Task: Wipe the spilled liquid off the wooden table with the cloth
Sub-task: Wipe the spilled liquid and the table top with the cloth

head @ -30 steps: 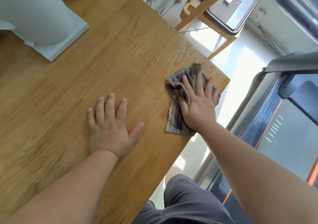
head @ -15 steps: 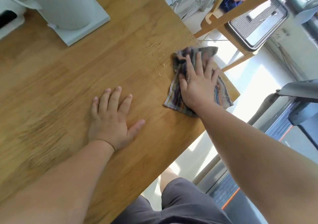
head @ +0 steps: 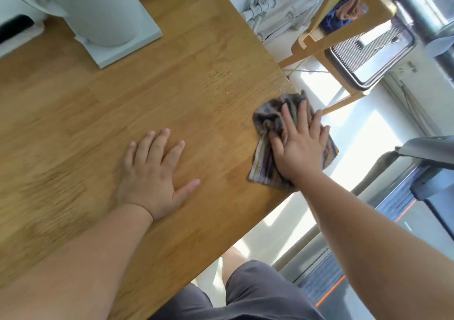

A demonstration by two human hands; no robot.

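Right hand [head: 301, 147] flat, fingers straight, pressing striped cloth [head: 266, 164] onto bench [head: 196, 78] at right edge, for wiping pressure. Left hand [head: 153, 174] open, palm down, bracing me. I judge tiny droplets [head: 227, 93] beyond cloth remain.

A home room: wooden table [head: 172, 86], wooden chair [head: 368, 2], treadmill [head: 428, 146], white appliance [head: 105, 7].

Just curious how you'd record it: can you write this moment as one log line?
task: wipe table | right hand: flat, pressing cloth at table corner | left hand: flat on bare wood
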